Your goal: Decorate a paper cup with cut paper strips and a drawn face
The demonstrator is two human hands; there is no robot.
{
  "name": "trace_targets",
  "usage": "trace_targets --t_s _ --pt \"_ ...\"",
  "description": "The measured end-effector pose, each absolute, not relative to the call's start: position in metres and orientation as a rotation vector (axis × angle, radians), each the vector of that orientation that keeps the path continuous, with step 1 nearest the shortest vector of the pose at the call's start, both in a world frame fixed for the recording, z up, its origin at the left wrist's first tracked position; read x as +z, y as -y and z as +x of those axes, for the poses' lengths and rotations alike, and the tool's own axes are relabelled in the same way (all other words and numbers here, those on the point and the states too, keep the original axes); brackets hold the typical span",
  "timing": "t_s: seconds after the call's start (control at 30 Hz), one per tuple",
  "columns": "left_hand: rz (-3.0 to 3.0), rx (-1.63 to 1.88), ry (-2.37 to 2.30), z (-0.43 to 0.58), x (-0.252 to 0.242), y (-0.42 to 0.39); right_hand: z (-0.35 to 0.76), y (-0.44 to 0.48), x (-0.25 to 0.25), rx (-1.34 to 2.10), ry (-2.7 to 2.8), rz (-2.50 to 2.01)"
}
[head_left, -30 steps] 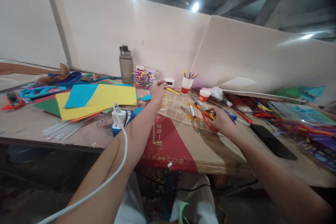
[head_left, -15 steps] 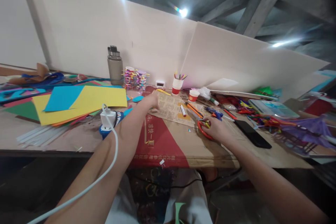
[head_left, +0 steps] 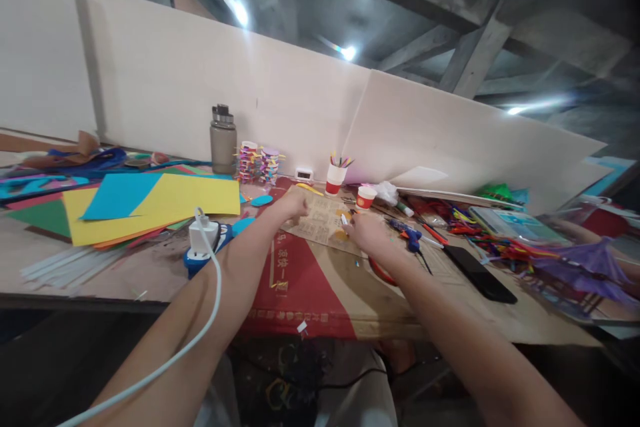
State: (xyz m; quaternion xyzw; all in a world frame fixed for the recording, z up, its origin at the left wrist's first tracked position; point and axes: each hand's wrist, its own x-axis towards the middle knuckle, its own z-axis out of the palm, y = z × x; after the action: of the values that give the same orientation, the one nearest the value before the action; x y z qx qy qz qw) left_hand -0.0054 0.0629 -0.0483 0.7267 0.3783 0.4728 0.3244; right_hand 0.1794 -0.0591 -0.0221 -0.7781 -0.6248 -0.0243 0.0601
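Observation:
My left hand [head_left: 296, 205], its fingers curled downward, rests at the left side of a brown printed sheet [head_left: 320, 217]; whatever may be under its fingertips is hidden. At the sheet's right part, the fingertips of my right hand [head_left: 369, 232] close on a white marker [head_left: 344, 219]. Beneath my right wrist lie scissors, with one orange handle [head_left: 383, 272] showing and the rest covered. A blue hot glue gun [head_left: 413, 238] lies just right of that hand. Under the sheet, red and brown cardboard [head_left: 310, 280] covers the table.
Behind the sheet stand a pencil cup [head_left: 336, 181], a small paper cup [head_left: 366, 198] and a bottle [head_left: 223, 140]. Coloured paper [head_left: 200, 197] and a charger [head_left: 201, 238] with a cable over my left arm are left. A phone [head_left: 477, 272] and a plastic box [head_left: 515, 223] lie right.
My right hand has let go of the scissors and moved left and forward to the marker. The left hand keeps its place on the sheet. The view has tilted slightly up.

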Motion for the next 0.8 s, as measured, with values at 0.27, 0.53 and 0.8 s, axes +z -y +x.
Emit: trace_targets --t_s 0.27,0.53,0.8 --pt "2.056 1.035 -0.881 0.008 -0.045 -0.092 0.159 0.021 -0.047 0.011 1.86 -2.272" --pt "1.839 1.153 -0.729 0.009 -0.051 -0.093 0.186 0.023 -0.036 0.067 1.848 -1.971" --pt "1.729 1.133 -0.715 0.007 -0.043 -0.09 0.193 0.024 -0.038 0.119 1.789 -1.744"
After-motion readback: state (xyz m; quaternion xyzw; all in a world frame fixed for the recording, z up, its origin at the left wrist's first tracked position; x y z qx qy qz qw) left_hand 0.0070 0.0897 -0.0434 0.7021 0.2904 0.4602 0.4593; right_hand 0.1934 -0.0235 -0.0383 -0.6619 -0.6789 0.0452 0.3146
